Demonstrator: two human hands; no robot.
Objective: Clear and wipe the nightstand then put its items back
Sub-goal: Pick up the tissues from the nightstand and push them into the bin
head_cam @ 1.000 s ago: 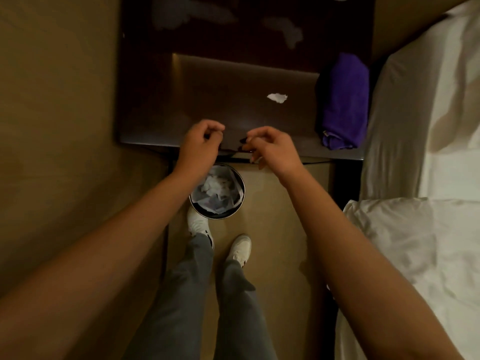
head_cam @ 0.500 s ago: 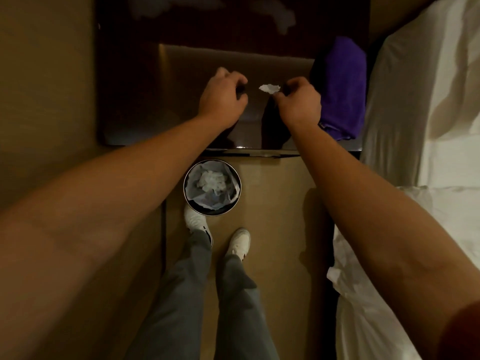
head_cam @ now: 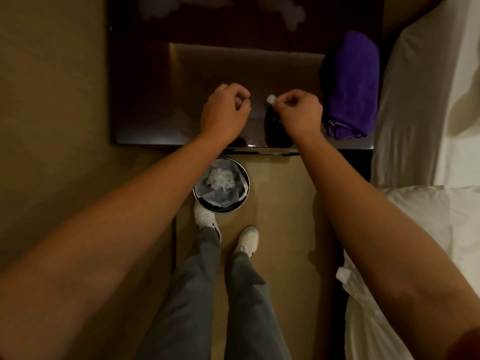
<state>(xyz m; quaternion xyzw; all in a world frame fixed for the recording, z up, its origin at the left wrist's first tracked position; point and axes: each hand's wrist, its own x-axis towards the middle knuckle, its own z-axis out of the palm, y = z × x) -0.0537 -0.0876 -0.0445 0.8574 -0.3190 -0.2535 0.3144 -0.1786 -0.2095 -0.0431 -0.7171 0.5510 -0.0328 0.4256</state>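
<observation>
The dark glossy nightstand [head_cam: 155, 105] fills the upper middle of the head view. A small white scrap of paper [head_cam: 271, 99] is pinched in the fingertips of my right hand [head_cam: 298, 111], just above the tabletop near its middle. My left hand [head_cam: 224, 111] hovers beside it to the left, fingers curled shut with nothing visible in them. A folded purple cloth [head_cam: 352, 84] lies on the right end of the nightstand, right of my right hand.
A round bin [head_cam: 242, 196] with a liner and crumpled white paper stands on the floor below the nightstand's front edge, by my left shoe. A bed with white sheets [head_cam: 420, 126] runs along the right. A tan wall is on the left.
Both hands moved from above the bin up over the nightstand. My right hand closed its fingertips on the white paper scrap, which lay loose on the top before.
</observation>
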